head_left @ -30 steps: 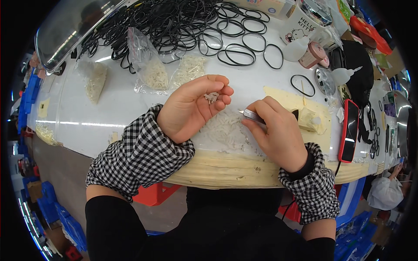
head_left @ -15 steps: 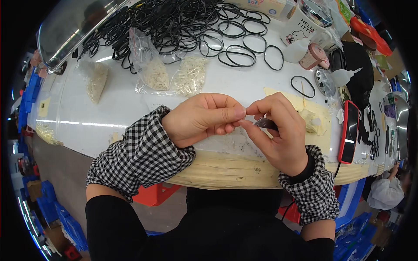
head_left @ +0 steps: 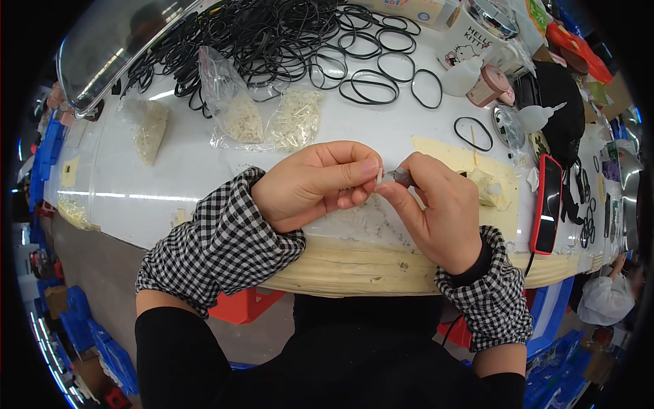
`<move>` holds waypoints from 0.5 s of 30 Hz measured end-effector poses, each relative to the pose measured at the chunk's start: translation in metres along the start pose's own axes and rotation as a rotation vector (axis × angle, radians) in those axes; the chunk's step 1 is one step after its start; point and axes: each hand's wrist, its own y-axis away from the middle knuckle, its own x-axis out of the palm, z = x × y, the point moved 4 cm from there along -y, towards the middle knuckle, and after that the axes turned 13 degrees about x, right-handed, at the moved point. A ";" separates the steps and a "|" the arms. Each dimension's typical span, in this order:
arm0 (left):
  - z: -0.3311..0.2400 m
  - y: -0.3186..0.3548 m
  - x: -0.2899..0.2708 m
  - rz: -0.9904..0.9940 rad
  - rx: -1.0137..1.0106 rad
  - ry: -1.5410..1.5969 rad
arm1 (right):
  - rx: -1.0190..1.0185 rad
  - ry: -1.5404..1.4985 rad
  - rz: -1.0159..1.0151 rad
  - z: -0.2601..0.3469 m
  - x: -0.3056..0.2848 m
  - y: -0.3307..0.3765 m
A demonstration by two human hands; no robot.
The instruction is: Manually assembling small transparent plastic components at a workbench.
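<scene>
Close together over the table's near edge, both hands work at a small whitish piece (head_left: 379, 177). My left hand (head_left: 313, 180) pinches it between thumb and forefinger, the other fingers curled under. Facing it, my right hand (head_left: 441, 204) is closed around a small dark tool with a shiny metallic part (head_left: 402, 178); its exact kind is not clear. The right thumb tip reaches the lower end of the white piece. Beyond the hands lie clear plastic bags (head_left: 296, 117) of small pale pieces.
A large heap of black rings (head_left: 252, 41) covers the far side, with several loose rings (head_left: 427, 88) nearer. At right lie yellow paper (head_left: 504, 178), a red-cased phone (head_left: 547, 204), a squeeze bottle (head_left: 538, 117) and a pink tub (head_left: 488, 86). A person (head_left: 606, 300) is far right.
The right hand has turned slightly, so the tool's shiny part shows more and its dark part less. The white piece between the fingertips has come into clearer view.
</scene>
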 end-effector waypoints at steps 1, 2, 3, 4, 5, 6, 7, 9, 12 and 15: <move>0.000 0.000 0.000 0.006 0.002 0.000 | 0.000 0.015 0.004 0.001 -0.001 0.000; 0.000 0.000 0.001 0.012 0.004 0.001 | 0.000 0.029 0.008 0.001 -0.001 0.000; 0.000 0.000 0.000 0.012 0.004 -0.003 | -0.004 0.029 0.006 0.001 -0.001 0.000; 0.001 0.000 0.000 0.012 0.005 -0.007 | -0.009 0.030 0.004 0.001 0.000 0.000; 0.001 0.000 -0.001 0.012 0.006 -0.010 | -0.014 0.030 0.002 0.001 0.000 0.000; 0.001 0.000 -0.001 0.015 0.009 -0.011 | -0.017 0.032 0.001 0.002 0.000 0.000; 0.001 0.000 -0.001 0.019 0.011 -0.010 | -0.018 0.035 0.001 0.002 0.000 0.000; 0.001 0.000 0.000 0.006 0.010 -0.042 | -0.021 0.047 0.005 0.002 0.000 0.000; 0.000 0.000 0.004 -0.027 0.003 -0.107 | -0.022 0.073 0.024 0.002 0.000 0.001; 0.000 0.000 0.004 -0.028 0.001 -0.110 | -0.015 0.082 0.044 0.003 -0.002 0.002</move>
